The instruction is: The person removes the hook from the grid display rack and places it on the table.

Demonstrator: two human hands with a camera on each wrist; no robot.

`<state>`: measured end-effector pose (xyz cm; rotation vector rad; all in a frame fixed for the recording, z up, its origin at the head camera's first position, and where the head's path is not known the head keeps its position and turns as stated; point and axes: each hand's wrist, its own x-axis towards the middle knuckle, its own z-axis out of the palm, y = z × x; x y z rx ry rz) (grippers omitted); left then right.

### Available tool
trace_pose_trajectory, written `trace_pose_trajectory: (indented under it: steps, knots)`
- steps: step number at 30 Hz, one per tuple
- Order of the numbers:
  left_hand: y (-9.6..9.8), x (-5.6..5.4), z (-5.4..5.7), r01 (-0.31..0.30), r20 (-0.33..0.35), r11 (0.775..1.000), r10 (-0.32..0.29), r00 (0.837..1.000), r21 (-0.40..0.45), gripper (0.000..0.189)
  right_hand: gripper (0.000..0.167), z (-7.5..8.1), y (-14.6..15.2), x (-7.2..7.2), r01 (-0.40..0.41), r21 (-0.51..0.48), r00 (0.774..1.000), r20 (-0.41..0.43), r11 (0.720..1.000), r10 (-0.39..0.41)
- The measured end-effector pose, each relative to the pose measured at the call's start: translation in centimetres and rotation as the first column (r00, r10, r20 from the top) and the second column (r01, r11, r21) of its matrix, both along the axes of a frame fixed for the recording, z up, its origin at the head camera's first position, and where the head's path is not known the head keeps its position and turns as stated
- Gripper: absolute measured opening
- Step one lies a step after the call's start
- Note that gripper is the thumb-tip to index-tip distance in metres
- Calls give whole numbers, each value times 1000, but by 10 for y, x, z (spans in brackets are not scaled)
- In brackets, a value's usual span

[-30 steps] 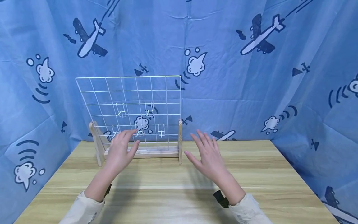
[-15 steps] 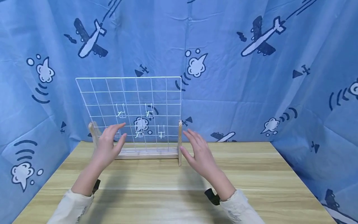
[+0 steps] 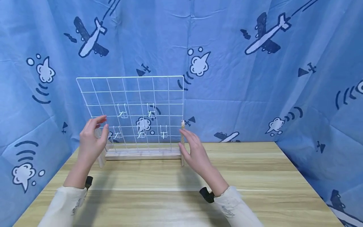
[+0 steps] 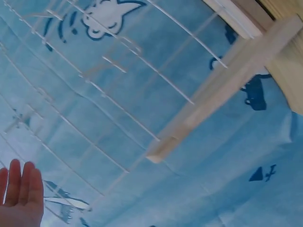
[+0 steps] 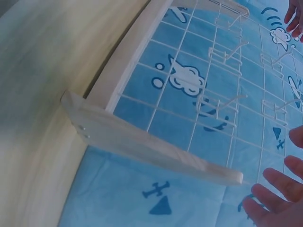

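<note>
A white wire grid [image 3: 131, 91] stands upright in a wooden base [image 3: 143, 155], with several small white hooks [image 3: 163, 134] hung on it. My left hand [image 3: 92, 138] is at the grid's left side, in front of the left wooden upright [image 4: 222, 90], with fingers slightly bent and nothing held. On the other side, my right hand [image 3: 195, 154] is beside the right wooden upright [image 5: 156, 146], fingers spread and loosely bent. The right wrist view shows these fingers [image 5: 279, 184] apart from the upright. Whether the left hand touches the frame cannot be told.
The rack stands toward the back left of a wood-grain table [image 3: 158, 201]. Blue curtains [image 3: 227, 78] printed with airplanes and clouds close in the back and both sides. A dark strap [image 3: 206, 194] is at the right wrist.
Both hands have moved left. My left hand has gone from in front of the grid to its left upright, uncovering the lower hooks. The right hand has come close to the right upright.
</note>
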<state>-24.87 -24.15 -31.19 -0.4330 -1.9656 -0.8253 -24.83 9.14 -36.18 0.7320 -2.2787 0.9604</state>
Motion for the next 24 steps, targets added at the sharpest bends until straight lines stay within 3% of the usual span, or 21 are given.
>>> trace_pose_trajectory:
  steps: [5,10,17,24]
  knots:
    - [-17,-5,0,-11,-3,995,12,1000,95,36,44,0,-9,-3,-22,-42,1000,9,999,22]
    - [-35,-9,-2,-26,71,983,13,997,181,38,44,-2,-18,-6,-43,-84,999,9,996,44]
    - [-51,-18,-4,-125,168,967,89,982,221,42,42,-6,-31,-9,-30,-116,999,33,993,34]
    - [-57,-29,-9,-169,269,956,103,958,239,43,40,-10,-38,-15,-50,-146,999,-9,988,50]
